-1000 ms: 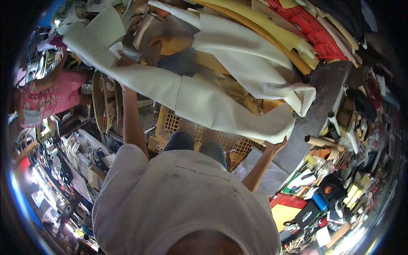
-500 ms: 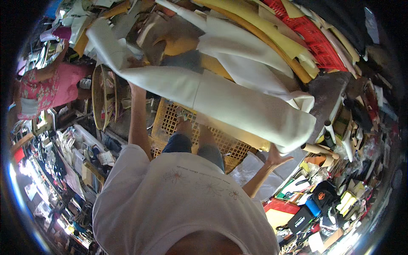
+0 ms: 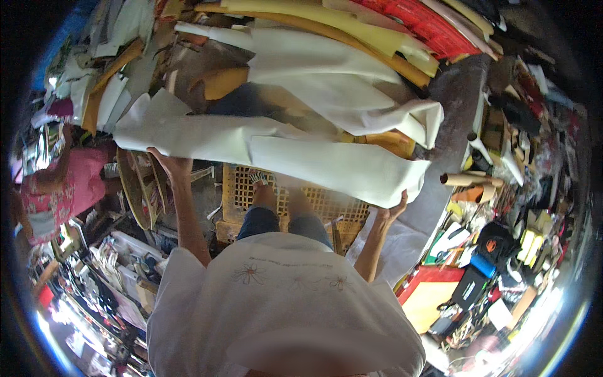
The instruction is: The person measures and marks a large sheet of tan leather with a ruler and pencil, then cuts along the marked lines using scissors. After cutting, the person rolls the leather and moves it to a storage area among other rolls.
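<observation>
Reaching up with both arms, left hand (image 3: 171,164) and right hand (image 3: 391,211) grip a white sheet (image 3: 270,147).

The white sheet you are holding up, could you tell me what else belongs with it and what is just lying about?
In hand:
white sheet
left hand
right hand

Lying about:
yellow crate
red board
cardboard tube

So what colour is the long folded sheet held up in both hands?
The long folded sheet is off-white, clearest in the head view.
</observation>
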Demonstrator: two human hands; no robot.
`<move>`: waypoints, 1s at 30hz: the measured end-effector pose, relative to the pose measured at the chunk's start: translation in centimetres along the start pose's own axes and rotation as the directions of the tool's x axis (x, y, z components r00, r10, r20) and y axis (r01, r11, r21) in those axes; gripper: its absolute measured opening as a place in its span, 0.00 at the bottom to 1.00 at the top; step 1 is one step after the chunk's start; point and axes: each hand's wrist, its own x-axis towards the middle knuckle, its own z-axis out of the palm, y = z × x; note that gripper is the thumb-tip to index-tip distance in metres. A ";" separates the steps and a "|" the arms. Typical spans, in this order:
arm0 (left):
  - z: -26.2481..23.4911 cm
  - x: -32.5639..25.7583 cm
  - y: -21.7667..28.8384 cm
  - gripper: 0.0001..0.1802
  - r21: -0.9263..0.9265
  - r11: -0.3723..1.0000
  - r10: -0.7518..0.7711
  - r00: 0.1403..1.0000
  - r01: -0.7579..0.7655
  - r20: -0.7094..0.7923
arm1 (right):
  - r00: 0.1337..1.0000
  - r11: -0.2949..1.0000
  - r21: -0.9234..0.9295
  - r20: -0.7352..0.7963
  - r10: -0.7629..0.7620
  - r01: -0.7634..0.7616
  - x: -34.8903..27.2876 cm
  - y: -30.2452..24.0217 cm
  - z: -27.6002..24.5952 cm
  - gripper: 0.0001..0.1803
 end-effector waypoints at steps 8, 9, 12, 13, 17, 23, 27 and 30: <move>10.7 2.2 6.8 0.30 -0.086 0.962 0.238 0.645 -0.258 0.726 | 0.979 0.977 0.062 -0.039 -0.201 0.203 4.2 -11.7 7.6 0.27; 13.6 4.0 8.6 0.31 -0.110 0.949 0.279 0.625 -0.295 0.729 | 0.978 0.967 0.151 0.000 -0.207 0.205 6.4 -12.4 9.4 0.27; 24.3 12.3 14.3 0.34 -0.003 0.922 0.327 0.773 -0.387 0.544 | 0.954 0.921 0.348 0.173 -0.246 0.175 14.1 -14.1 14.9 0.29; 27.5 15.0 15.2 0.35 0.049 0.914 0.331 0.809 -0.403 0.487 | 0.908 0.920 0.316 0.270 -0.322 0.232 17.0 -14.6 16.6 0.31; 35.1 23.8 12.0 0.38 0.297 0.863 0.274 0.873 -0.409 0.404 | 0.914 0.978 0.183 0.371 -0.162 0.099 28.8 -15.1 23.2 0.31; 30.9 26.2 -4.6 0.38 0.684 0.114 0.014 0.690 -0.721 0.724 | 0.844 0.844 -0.012 0.009 0.536 -0.536 33.2 0.2 25.4 0.22; 31.0 22.6 -11.2 0.37 0.483 -0.088 -0.239 0.489 -0.871 0.839 | 0.857 0.852 -0.246 0.125 0.500 -0.462 34.6 2.1 23.6 0.21; 30.8 18.4 -13.1 0.40 0.554 -0.001 -0.029 0.554 -0.833 0.832 | 0.841 0.892 -0.254 0.311 0.442 -0.375 35.9 1.5 21.1 0.20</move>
